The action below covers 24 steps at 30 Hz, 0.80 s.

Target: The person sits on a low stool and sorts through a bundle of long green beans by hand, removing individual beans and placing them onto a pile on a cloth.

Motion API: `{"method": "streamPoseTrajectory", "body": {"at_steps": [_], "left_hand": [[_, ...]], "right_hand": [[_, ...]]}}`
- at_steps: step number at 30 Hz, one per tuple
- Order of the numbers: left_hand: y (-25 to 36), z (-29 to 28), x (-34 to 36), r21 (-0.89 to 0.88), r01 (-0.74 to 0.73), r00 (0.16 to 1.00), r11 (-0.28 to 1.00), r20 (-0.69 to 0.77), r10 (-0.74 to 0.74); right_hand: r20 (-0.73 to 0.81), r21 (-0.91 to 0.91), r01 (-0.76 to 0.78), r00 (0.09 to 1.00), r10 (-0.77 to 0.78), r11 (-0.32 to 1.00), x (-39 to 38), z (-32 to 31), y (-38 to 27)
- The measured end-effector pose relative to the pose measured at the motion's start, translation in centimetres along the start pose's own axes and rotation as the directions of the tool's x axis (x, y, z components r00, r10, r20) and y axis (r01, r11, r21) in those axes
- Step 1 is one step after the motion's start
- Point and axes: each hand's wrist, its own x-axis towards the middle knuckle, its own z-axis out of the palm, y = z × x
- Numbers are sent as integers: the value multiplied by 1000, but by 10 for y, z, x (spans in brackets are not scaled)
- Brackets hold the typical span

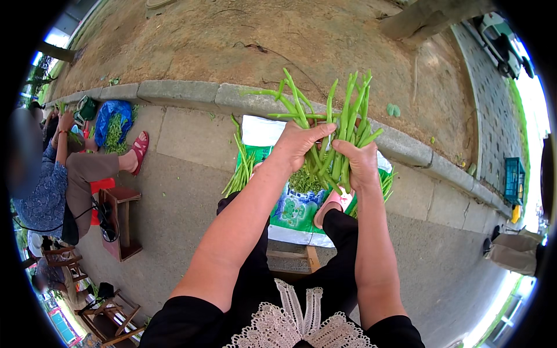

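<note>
Both my hands are raised in front of me around a loose bunch of thick green stems [347, 113]. My left hand [300, 141] has its thumb over the stems on the left side. My right hand [361, 161] closes round the lower part of the bunch, its thumb meeting the left thumb. Below them a green and white printed sack [299, 211] lies spread on the ground, with a heap of small green leaf bits [306, 181] on it. Longer thin stems [246, 167] lie at the sack's left edge, and more stems [387, 181] lie at its right.
A stone kerb [177, 93] runs across ahead, with bare soil beyond. At left a seated person [43, 188] handles greens beside a blue bag [114, 119]; a wooden stool [122, 223] stands nearby. A blue crate [514, 181] is at far right. My pink shoe [343, 200] rests on the sack.
</note>
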Motion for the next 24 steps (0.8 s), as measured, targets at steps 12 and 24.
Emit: {"method": "streamPoseTrajectory", "body": {"at_steps": [12, 24], "left_hand": [[-11, 1, 7, -55, -76, 996, 996, -56, 73], [-5, -5, 5, -120, 47, 999, 992, -20, -50]], "right_hand": [[78, -64, -49, 995, 54, 997, 2, -6, 3], [56, -64, -65, 996, 69, 996, -2, -8, -13]]}}
